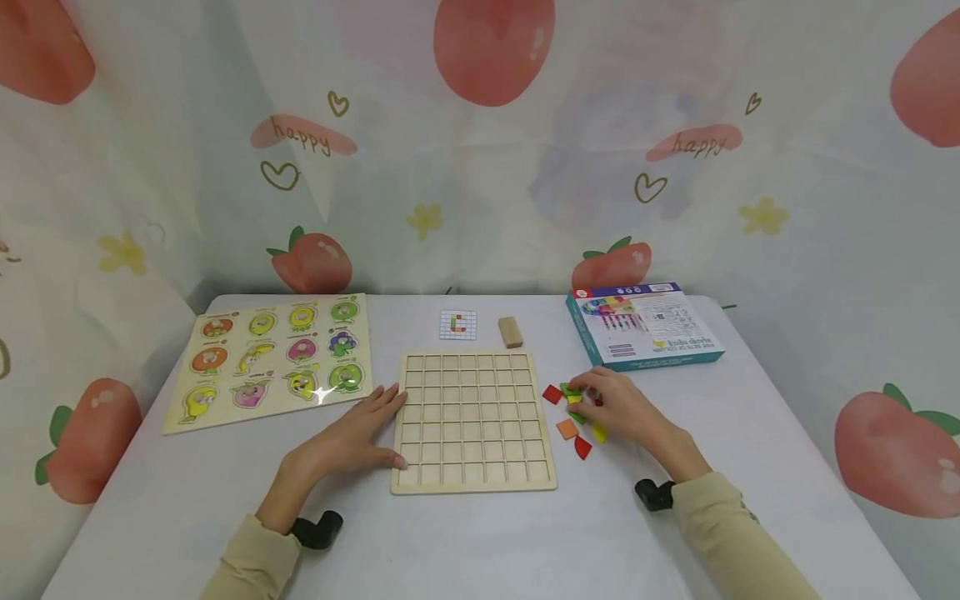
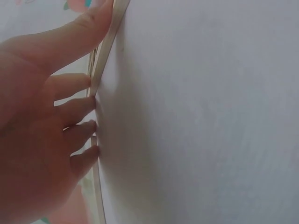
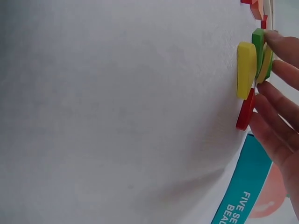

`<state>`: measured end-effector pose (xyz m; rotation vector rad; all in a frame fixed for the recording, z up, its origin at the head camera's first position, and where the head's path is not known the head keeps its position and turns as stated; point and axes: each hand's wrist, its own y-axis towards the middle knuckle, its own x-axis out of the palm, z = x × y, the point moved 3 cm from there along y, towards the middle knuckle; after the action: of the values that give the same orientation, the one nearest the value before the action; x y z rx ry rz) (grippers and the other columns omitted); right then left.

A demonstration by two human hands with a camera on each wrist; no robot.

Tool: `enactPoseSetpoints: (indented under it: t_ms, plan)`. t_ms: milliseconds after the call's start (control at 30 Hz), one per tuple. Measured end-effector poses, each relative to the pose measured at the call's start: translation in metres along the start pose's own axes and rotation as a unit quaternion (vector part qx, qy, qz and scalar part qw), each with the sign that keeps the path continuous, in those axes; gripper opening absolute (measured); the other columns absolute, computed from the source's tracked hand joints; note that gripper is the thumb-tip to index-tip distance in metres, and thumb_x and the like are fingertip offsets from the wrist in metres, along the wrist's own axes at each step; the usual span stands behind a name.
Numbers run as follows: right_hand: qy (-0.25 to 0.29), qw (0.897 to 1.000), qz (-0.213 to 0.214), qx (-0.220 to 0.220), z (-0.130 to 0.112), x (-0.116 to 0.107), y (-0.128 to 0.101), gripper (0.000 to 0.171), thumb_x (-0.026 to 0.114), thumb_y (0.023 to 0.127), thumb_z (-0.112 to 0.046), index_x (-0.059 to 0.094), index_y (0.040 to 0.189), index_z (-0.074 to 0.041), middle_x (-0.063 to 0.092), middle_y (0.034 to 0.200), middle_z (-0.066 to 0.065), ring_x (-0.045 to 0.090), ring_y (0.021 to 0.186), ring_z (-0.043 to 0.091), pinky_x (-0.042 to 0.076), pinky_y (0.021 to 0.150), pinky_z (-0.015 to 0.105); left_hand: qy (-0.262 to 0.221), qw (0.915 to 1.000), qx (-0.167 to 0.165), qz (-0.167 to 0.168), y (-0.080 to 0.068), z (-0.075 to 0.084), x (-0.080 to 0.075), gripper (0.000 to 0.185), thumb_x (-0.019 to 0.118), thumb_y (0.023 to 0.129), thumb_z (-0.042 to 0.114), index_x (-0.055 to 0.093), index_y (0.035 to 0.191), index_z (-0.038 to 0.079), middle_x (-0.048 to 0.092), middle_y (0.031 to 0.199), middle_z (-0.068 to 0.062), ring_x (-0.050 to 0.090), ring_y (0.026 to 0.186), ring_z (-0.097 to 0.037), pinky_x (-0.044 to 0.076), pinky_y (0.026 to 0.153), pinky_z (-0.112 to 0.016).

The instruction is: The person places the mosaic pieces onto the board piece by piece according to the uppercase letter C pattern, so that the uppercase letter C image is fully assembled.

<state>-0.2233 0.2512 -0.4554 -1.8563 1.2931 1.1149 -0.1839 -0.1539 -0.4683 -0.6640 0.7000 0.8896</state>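
Coloured tiles [image 1: 573,410] lie in a small heap on the bench [image 1: 480,542] right of the empty grid board [image 1: 472,421], w/ right hand [image 1: 618,408] fingers loosely spread on them, picking stage, next needs one pinched; left hand [image 1: 352,437] flat, steadying board edge.

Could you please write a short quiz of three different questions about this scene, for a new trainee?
1. True or false: the grid board already holds coloured pieces.
2. Which hand touches the coloured tiles? A) left hand B) right hand
3. Fill in: the wooden block lies beside the small pattern ____.

Key: 1 false, its cells are bare; 2 B; 3 card.
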Motion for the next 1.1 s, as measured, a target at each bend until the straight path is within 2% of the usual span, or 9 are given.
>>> enactPoseSetpoints:
  t_ms: [333, 467, 633, 800, 933, 1100]
  plan:
    - [0.008, 1.000, -0.003, 0.013, -0.003, 0.000, 0.004, 0.030, 0.073, 0.095, -0.012, 0.068, 0.123, -0.003, 0.069, 0.106, 0.006, 0.059, 0.092, 0.019, 0.057, 0.078, 0.027, 0.004, 1.0000, -0.006, 0.000, -0.001, 0.002, 0.000, 0.105, 0.085, 0.082, 0.041, 0.028, 0.162, 0.005, 0.018, 0.172, -0.016, 0.010, 0.159, -0.041, 0.019, 0.126, -0.061]
    - [0.006, 1.000, 0.010, 0.013, -0.001, -0.001, 0.003, 0.027, 0.069, 0.098, -0.010, 0.068, 0.123, -0.001, 0.070, 0.102, 0.007, 0.060, 0.089, 0.018, 0.060, 0.082, 0.033, 0.005, 1.0000, -0.007, -0.001, 0.000, 0.002, 0.000, 0.105, 0.086, 0.081, 0.040, 0.029, 0.162, 0.005, 0.018, 0.172, -0.016, 0.010, 0.159, -0.041, 0.019, 0.127, -0.061]
    - [0.000, 1.000, 0.026, 0.004, 0.002, -0.001, 0.002, 0.024, 0.070, 0.096, -0.007, 0.070, 0.120, -0.001, 0.071, 0.101, 0.007, 0.060, 0.088, 0.018, 0.061, 0.085, 0.038, 0.008, 0.9999, -0.008, 0.001, 0.001, 0.003, 0.001, 0.105, 0.087, 0.080, 0.040, 0.031, 0.161, 0.005, 0.020, 0.171, -0.017, 0.012, 0.159, -0.042, 0.020, 0.126, -0.061]
    - [0.019, 0.999, 0.034, 0.008, 0.000, -0.002, 0.002, 0.025, 0.072, 0.095, -0.006, 0.070, 0.120, -0.002, 0.071, 0.100, 0.007, 0.061, 0.087, 0.018, 0.060, 0.081, 0.030, 0.001, 0.9999, -0.015, -0.003, 0.001, 0.003, 0.000, 0.106, 0.087, 0.080, 0.039, 0.030, 0.162, 0.005, 0.019, 0.171, -0.017, 0.011, 0.159, -0.042, 0.019, 0.126, -0.061]
    - [0.056, 0.997, 0.042, 0.020, -0.004, -0.005, 0.003, 0.025, 0.072, 0.096, -0.008, 0.070, 0.120, -0.005, 0.073, 0.102, 0.008, 0.065, 0.086, 0.019, 0.059, 0.072, 0.021, -0.006, 0.9998, -0.019, -0.004, 0.001, 0.004, 0.000, 0.105, 0.088, 0.079, 0.037, 0.030, 0.162, 0.005, 0.018, 0.171, -0.017, 0.010, 0.159, -0.042, 0.019, 0.127, -0.061]
    - [0.096, 0.994, 0.041, 0.030, -0.012, -0.007, 0.006, 0.026, 0.071, 0.097, -0.013, 0.071, 0.122, -0.008, 0.075, 0.108, 0.007, 0.070, 0.096, 0.022, 0.056, 0.078, 0.018, -0.007, 0.9997, -0.022, -0.004, 0.001, 0.005, -0.001, 0.105, 0.088, 0.079, 0.037, 0.032, 0.161, 0.005, 0.019, 0.171, -0.016, 0.011, 0.159, -0.041, 0.019, 0.126, -0.061]
